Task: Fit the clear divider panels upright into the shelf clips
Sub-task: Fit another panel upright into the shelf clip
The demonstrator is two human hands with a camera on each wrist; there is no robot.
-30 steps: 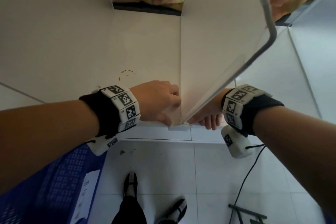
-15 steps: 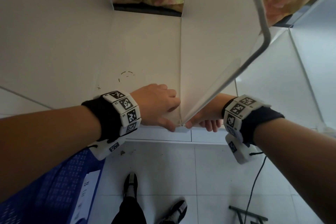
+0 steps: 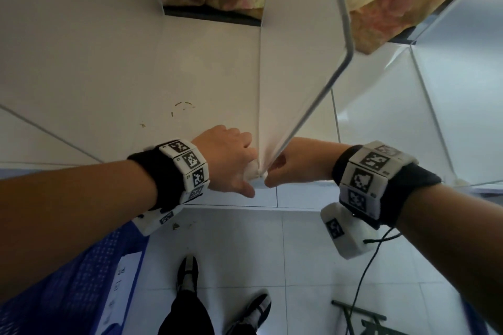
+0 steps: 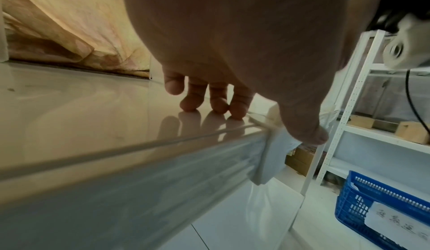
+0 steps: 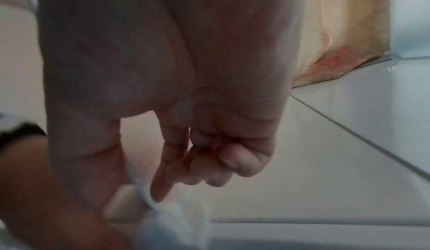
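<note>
Both hands meet at the front edge of the flat white shelf (image 3: 109, 62), with the clear rounded-corner plastic divider panel (image 3: 294, 76) standing upright between them.
The left hand (image 3: 228, 160) pinches the small white plastic clip (image 4: 274, 154) at the panel's foot, with bent fingertips (image 4: 190, 105) on the shelf top and the thumb on the clip's front. The right hand (image 3: 296, 163) pinches the panel's near lower corner between thumb and forefinger, other fingers curled.

Clear divider panel (image 3: 299, 76) upright in white clip (image 3: 255, 174)

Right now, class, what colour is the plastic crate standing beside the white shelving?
Blue. The crate shows best in the left wrist view, at lower right.
</note>
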